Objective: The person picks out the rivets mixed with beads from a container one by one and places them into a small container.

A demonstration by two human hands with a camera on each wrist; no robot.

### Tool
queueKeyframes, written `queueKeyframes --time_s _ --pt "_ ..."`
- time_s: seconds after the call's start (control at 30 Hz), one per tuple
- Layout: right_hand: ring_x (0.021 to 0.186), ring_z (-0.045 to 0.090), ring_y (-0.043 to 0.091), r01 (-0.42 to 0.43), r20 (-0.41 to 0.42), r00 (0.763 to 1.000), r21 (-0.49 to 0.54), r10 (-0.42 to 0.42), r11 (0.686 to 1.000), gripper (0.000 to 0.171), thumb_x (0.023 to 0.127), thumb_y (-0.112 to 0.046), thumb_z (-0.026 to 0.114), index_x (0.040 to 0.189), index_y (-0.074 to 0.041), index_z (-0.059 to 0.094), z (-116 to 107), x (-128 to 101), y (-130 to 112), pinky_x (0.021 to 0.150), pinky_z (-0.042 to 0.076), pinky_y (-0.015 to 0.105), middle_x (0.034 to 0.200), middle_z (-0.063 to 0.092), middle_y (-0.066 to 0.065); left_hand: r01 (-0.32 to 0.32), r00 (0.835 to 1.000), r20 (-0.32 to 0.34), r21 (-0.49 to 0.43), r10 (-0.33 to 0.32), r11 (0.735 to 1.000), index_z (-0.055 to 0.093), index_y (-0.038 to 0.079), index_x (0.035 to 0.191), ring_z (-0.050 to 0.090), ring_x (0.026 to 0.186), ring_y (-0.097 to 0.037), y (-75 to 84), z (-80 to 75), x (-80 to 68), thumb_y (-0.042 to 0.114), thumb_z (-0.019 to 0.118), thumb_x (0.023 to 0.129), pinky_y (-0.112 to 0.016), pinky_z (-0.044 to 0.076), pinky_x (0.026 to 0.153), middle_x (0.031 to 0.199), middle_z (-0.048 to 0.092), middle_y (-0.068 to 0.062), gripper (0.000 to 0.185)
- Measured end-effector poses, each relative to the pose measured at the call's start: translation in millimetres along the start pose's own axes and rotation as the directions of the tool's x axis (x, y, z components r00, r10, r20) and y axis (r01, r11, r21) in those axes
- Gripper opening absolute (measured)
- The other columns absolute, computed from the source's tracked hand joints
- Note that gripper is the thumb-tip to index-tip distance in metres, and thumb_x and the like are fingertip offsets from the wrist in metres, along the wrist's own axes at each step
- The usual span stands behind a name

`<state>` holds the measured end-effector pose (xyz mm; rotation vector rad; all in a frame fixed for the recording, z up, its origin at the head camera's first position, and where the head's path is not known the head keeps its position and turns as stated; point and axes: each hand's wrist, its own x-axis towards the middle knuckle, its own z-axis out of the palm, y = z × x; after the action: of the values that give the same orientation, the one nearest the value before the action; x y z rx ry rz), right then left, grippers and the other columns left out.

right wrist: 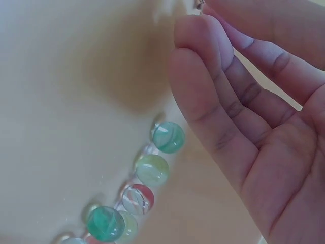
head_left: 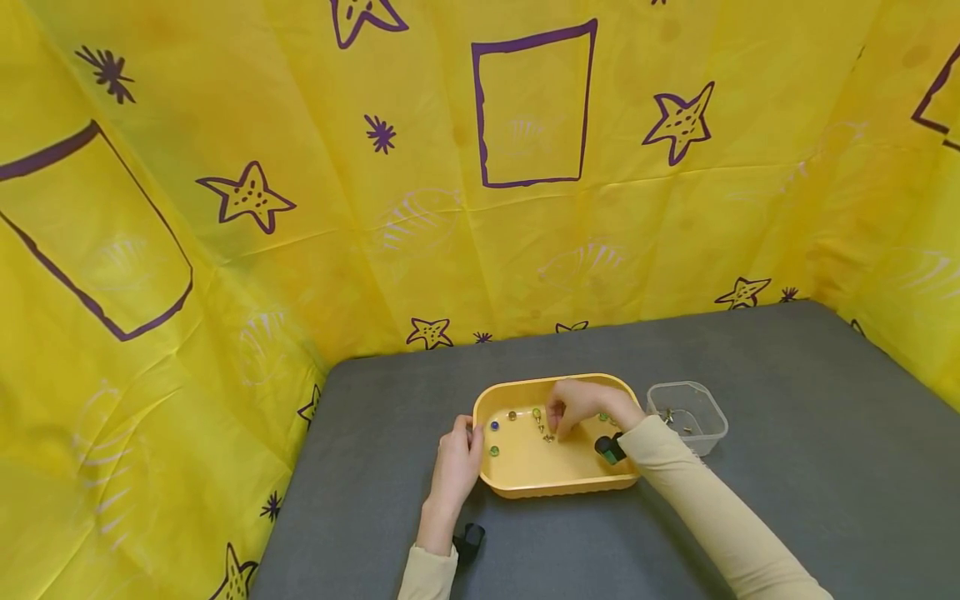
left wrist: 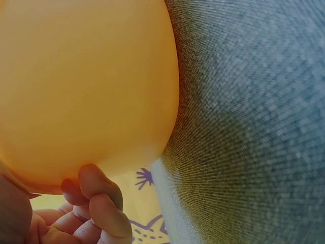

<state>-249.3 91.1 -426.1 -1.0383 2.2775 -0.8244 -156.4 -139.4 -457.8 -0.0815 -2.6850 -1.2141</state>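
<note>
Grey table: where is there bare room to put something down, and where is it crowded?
The grey table is bare right of the clear box, behind the yellow tray toward the backdrop, and in front between the sleeves. Crowded: inside the tray, where marbles lie and the right hand works; the left hand holds its left rim.

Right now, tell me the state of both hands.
Left hand: fingers curled on the rim of the yellow tray, holding it.
Right hand: over small metal pieces in the tray; grip cannot be told.
</note>
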Motion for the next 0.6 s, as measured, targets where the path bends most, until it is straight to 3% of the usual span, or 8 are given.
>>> queueKeyframes --time_s 0.6 --pt "0.054 0.042 0.003 -0.025 -0.004 1.000 -0.026 0.025 0.999 0.010 0.067 0.006 0.072 0.074 0.001 0.066 8.8 6.7 -2.6 0.052 0.033 0.018 0.062 0.056 -0.002 0.003 1.000 -0.001 0.002 -0.003 1.000 0.055 -0.004 0.103 0.043 0.051 -0.010 0.4 -0.3 -0.4 0.011 0.053 0.094 -0.023 0.037 0.046 0.064 0.048 -0.001 0.018"
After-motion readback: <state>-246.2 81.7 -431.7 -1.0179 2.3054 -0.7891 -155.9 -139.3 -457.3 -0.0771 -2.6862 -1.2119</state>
